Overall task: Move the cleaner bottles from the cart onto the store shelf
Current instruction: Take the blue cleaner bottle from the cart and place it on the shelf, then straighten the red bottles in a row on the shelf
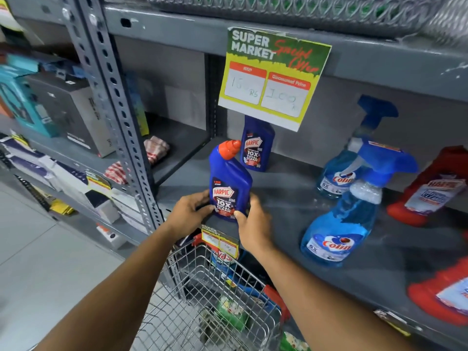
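A dark blue Harpic bottle [229, 182] with a red cap stands upright at the front edge of the grey shelf [286, 188]. My left hand [188, 214] grips its lower left side and my right hand [253, 221] grips its lower right side. A second blue Harpic bottle [257, 145] stands further back on the shelf, its top hidden behind a hanging price sign. The wire cart [210, 300] sits below my arms with several packs in it.
Two blue Colin spray bottles [342, 219] stand on the shelf to the right, with red Harpic bottles [430, 188] beyond them. A green and yellow price sign [273, 79] hangs from the shelf above. A perforated grey upright [121, 117] bounds the shelf on the left.
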Tool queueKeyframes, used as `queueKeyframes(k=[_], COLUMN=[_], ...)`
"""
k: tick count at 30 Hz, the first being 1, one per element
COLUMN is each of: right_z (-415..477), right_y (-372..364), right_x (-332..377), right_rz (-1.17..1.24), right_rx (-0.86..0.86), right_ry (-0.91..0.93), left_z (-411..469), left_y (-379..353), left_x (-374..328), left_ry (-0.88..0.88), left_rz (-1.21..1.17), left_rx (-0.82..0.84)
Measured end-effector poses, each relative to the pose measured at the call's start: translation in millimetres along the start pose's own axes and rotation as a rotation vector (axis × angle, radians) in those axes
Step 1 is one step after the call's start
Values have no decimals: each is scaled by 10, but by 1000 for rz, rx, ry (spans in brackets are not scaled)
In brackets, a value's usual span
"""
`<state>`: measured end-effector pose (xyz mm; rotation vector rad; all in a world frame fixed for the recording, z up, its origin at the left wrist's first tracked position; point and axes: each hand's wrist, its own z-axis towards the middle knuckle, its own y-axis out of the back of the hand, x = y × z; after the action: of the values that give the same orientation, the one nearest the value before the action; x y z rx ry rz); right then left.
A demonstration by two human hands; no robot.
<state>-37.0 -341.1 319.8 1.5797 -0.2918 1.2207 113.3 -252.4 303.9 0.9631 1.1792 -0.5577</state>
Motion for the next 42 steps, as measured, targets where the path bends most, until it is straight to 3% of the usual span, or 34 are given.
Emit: queueKeyframes(k=[9,13,14,18,19,21,23,25,29,36,38,40,42], right_z=[-134,-740,-942,-1142,-1052,-879,-791,-744,-735,-772,-926,-1197,-1523], right_y=[-35,295,455,1124,1264,1405,1408,1364,1391,1507,1581,1709,1911], right_x=[-8,-278,-410,-1080,-1191,-1271,-1265,-1254,-1215,-1147,-1145,-1205,-1388], right_rz=[13,95,85,-19,-62,-42,-51,-169,-180,-58,-40,15,41], right_rx=[-50,-82,-140,-548,-519,-281,-132,-185,-267,-192,-235,-367,-571], right_ry=[17,161,187,40,-25,-123,-153,-132,-116,-79,-15,69,99], left_z=[-75,-486,-658,-835,-753,-609,-519,-473,-404,-509,-663,-905,-1163], left_y=[0,-339,-523,-1344,-1510,-1760,-1923,-1963,-1989,-1995,-2025,-2077,-2275], left_x=[-40,-245,-320,-475,-522,-696,-741,-712,-707,-722,-836,-879,-932], left_ry=[21,-4,-57,-224,-214,-150,-80,-23,-29,19,23,-217,-434], left_rz=[-10,200,245,71,58,-19,-87,-35,-56,-121,-5,193,208], left_rx=[-13,-525,-530,-77,12,173,240,188,167,190,-1,-235,-205])
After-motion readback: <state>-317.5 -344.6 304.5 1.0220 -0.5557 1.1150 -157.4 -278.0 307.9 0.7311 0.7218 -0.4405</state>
